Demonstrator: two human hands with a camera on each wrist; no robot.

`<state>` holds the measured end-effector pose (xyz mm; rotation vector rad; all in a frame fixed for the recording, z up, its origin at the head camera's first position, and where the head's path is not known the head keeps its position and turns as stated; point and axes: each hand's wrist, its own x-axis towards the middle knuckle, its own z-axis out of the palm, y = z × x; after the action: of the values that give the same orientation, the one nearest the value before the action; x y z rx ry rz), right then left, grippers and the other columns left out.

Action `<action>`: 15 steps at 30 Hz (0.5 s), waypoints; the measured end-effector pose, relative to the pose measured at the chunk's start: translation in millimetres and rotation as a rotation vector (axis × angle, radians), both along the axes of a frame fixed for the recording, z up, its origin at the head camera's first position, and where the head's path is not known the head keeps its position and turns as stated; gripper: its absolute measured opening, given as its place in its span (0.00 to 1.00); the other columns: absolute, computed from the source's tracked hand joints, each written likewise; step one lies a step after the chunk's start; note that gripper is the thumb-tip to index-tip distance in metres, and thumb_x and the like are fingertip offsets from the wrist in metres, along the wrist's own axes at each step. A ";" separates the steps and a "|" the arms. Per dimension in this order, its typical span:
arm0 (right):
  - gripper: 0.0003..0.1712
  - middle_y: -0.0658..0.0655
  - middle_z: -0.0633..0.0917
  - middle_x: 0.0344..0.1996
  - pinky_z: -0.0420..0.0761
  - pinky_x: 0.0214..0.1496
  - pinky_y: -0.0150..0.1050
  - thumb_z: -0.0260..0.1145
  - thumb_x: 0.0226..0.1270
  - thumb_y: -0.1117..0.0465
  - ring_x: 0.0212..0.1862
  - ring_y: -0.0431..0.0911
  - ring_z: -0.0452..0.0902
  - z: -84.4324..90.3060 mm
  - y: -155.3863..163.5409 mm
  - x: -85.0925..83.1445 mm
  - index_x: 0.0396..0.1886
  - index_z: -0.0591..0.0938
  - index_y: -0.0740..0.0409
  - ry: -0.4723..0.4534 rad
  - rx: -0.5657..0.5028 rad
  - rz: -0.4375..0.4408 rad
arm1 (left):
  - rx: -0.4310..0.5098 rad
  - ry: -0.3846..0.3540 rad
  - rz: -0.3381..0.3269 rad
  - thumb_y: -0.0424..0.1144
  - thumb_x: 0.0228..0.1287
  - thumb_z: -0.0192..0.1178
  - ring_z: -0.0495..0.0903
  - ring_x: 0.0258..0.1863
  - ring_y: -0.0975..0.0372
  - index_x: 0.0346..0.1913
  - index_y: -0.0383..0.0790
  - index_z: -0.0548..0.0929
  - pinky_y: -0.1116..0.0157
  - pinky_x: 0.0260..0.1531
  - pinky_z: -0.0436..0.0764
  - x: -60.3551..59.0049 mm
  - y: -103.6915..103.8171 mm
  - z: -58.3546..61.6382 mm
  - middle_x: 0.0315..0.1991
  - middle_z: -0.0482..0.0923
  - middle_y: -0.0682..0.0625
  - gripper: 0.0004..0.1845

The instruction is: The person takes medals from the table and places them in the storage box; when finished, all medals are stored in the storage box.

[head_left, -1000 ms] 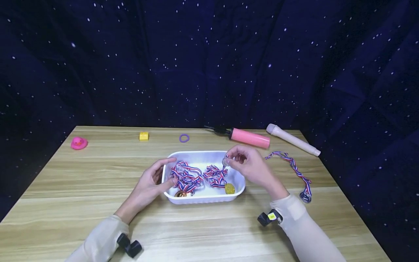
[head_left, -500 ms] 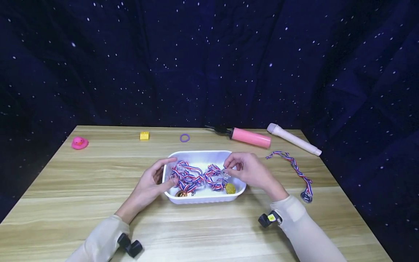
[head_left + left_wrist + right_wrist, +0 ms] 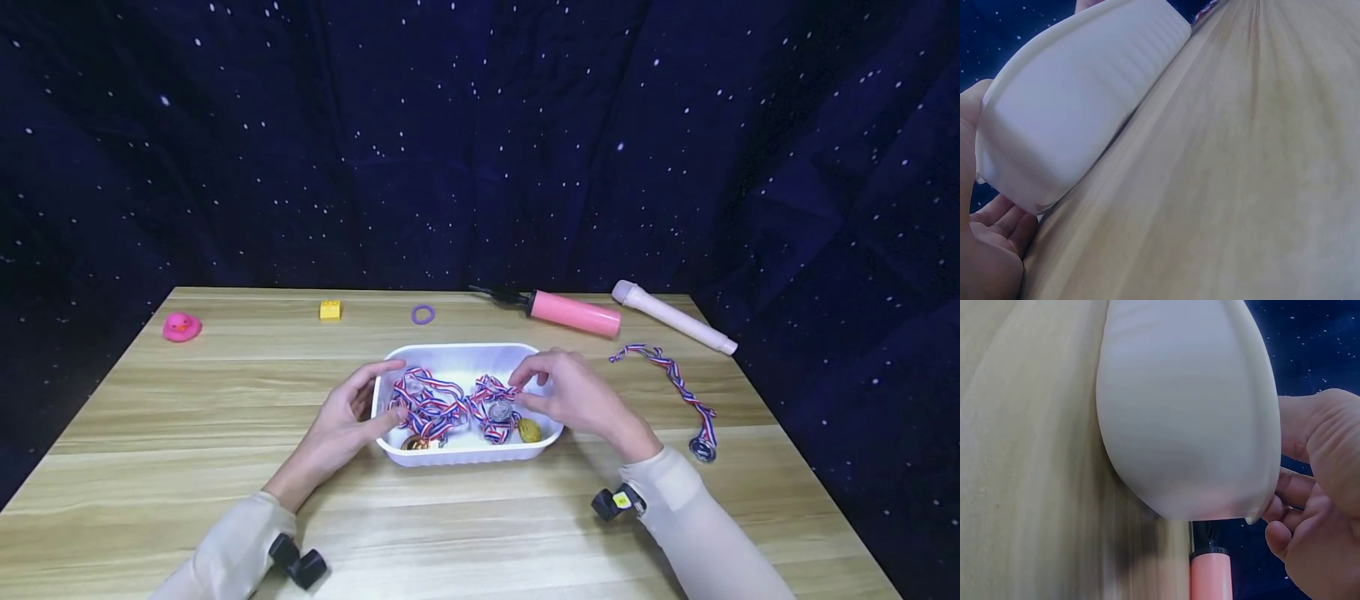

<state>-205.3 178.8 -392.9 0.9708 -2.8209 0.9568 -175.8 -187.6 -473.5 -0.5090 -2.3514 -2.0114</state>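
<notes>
A white plastic tray (image 3: 472, 455) stands on the table in the middle of the head view. My left hand (image 3: 352, 412) holds its left end, thumb over the rim and fingers along the outside. Inside lie two bundles of red, white and blue ribbon (image 3: 438, 404). A silver medal (image 3: 500, 410) rests on the right-hand bundle, with a gold medal (image 3: 529, 430) beside it and a bronze-coloured medal (image 3: 415, 443) at the front left. Over the tray's right end is my right hand (image 3: 573, 400), its fingertips and thumb apart just right of the silver medal.
Right of the tray lies another ribboned medal (image 3: 702, 450). Behind it are a pink hand pump (image 3: 573, 314) and a pale pink microphone (image 3: 671, 317). A purple ring (image 3: 423, 314), yellow block (image 3: 330, 311) and pink rubber duck (image 3: 182, 327) line the back left.
My right hand has lowered the silver medal into the tray and let go of it onto the ribbon bundle. The left hand has stayed at the tray's left end.
</notes>
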 end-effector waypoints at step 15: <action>0.13 0.56 0.93 0.52 0.83 0.58 0.58 0.77 0.73 0.66 0.51 0.53 0.86 26.3 18.2 4.0 0.55 0.91 0.57 0.091 -0.143 -0.167 | -0.007 -0.005 0.004 0.34 0.70 0.76 0.66 0.83 0.48 0.78 0.47 0.77 0.53 0.87 0.59 0.3 -0.2 0.1 0.80 0.73 0.45 0.36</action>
<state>-201.3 197.0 -366.6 0.7306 -2.6652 1.0484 -175.4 -187.8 -473.4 -0.5000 -2.3607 -2.0063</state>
